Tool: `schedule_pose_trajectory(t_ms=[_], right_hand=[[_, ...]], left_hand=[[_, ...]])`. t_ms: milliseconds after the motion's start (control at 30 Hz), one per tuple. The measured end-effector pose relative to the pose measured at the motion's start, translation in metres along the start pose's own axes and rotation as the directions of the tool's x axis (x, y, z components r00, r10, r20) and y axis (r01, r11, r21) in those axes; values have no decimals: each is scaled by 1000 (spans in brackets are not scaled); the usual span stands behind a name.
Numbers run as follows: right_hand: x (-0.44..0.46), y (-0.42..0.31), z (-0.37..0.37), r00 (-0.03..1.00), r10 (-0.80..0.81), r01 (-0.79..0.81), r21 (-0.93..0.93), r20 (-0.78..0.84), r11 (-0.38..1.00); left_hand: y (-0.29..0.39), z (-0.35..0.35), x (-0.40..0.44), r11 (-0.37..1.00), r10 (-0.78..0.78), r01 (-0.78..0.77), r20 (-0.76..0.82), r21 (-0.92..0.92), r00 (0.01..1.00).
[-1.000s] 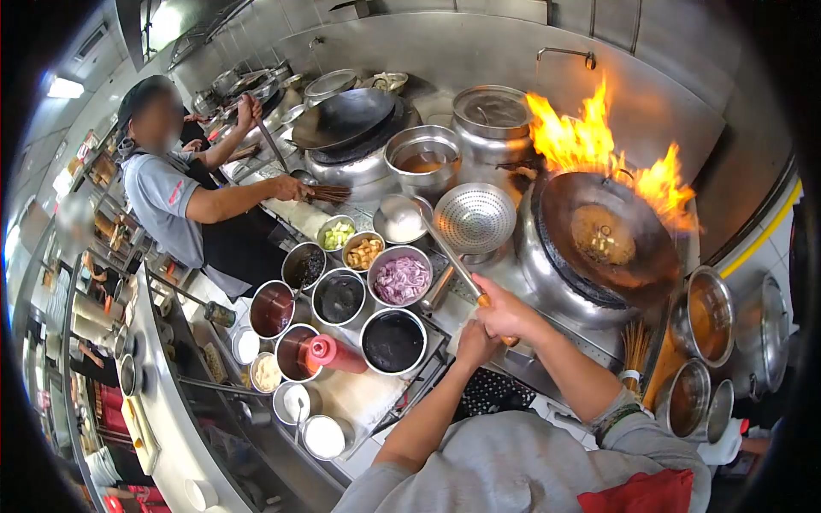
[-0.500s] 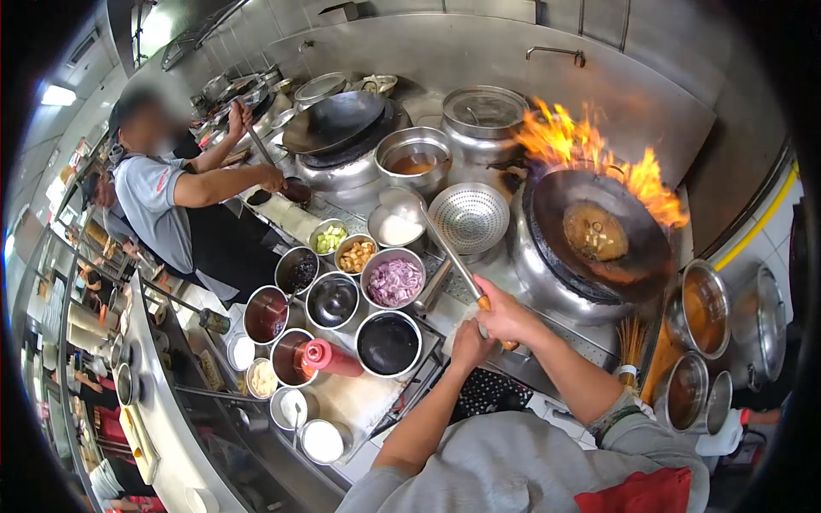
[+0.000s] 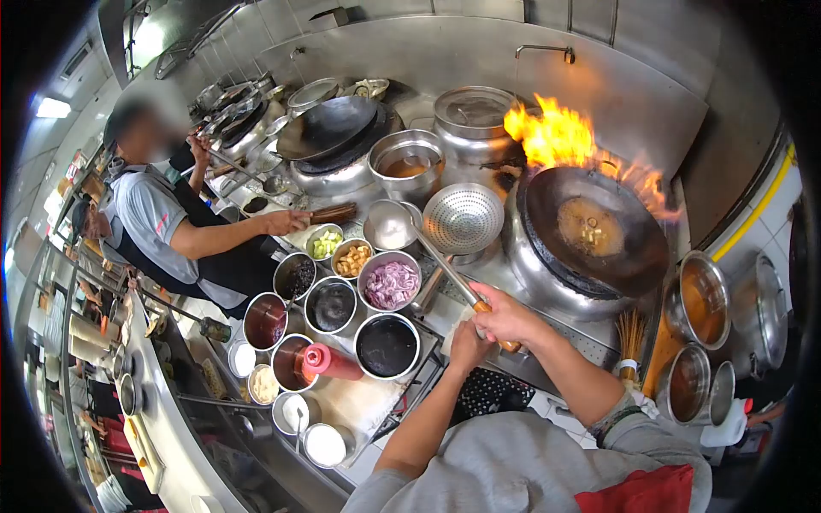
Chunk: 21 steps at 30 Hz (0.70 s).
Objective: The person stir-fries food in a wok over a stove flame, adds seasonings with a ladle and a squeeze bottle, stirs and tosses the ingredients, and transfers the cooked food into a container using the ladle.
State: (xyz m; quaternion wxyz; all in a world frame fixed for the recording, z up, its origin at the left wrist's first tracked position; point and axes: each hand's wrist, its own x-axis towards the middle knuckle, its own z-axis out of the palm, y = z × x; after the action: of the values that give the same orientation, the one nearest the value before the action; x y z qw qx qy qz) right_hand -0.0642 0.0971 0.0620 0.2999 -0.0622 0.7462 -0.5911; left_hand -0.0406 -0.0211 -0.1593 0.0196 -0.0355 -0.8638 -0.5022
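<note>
My right hand is wrapped round the wooden handle of a long metal ladle. The ladle's bowl end lies among the containers, at a small metal pot. Close against the right hand, my left hand is closed beside the handle; what its fingers hold is hidden. To the right, a dark wok sits tilted on its burner with bubbling brown liquid and pale pieces in it. Tall flames rise behind its rim. A perforated strainer stands between ladle and wok.
Containers hold sliced purple onion, chopped green pieces and dark liquid. A red squeeze bottle lies among them. A bamboo brush stands near the wok; steel pots are at right. A co-worker works at left.
The view has shifted slightly; my hands keep their places on and beside the ladle. The flames have changed shape. The co-worker's near hand now reaches toward the containers with a bamboo brush.
</note>
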Motion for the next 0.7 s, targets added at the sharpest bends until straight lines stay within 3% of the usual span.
schedule_pose_trajectory(t_ms=[100, 200, 300, 400, 500, 533, 567, 600, 633, 700], right_hand=[[10, 8, 8, 999, -38, 38, -15, -30, 999], [8, 0, -1, 1000, 10, -10, 13, 17, 1000], [9, 3, 5, 1000, 16, -17, 64, 9, 998], [12, 2, -1, 999, 27, -32, 139, 40, 990], [10, 7, -18, 983, 17, -114, 525, 185, 843], [6, 7, -23, 984, 7, -113, 594, 176, 796], [-3, 6, -25, 985, 4, -118, 659, 171, 743], [-11, 8, -28, 986, 2, -123, 720, 167, 683], [-16, 11, -34, 974, -52, -146, 789, 219, 597], [-31, 24, -54, 939, -182, -197, 891, 291, 408]], left_hand=[[-3, -1, 0, 998, 43, -44, 22, 49, 999], [15, -8, -4, 998, 35, -32, -55, 56, 998], [10, -7, -4, 997, 35, -34, -13, 76, 999], [28, -17, -6, 987, 96, -85, -74, 137, 993], [55, -42, 2, 994, -79, 34, -459, -104, 885], [52, -55, 11, 883, -301, 106, -379, -457, 875], [48, -70, 17, 645, -486, 176, -222, -744, 845], [55, -87, 21, 419, -638, 351, 4, -838, 770], [45, -84, 29, 263, -681, 232, -10, -936, 732], [38, -83, 42, 81, -669, 30, -32, -996, 743]])
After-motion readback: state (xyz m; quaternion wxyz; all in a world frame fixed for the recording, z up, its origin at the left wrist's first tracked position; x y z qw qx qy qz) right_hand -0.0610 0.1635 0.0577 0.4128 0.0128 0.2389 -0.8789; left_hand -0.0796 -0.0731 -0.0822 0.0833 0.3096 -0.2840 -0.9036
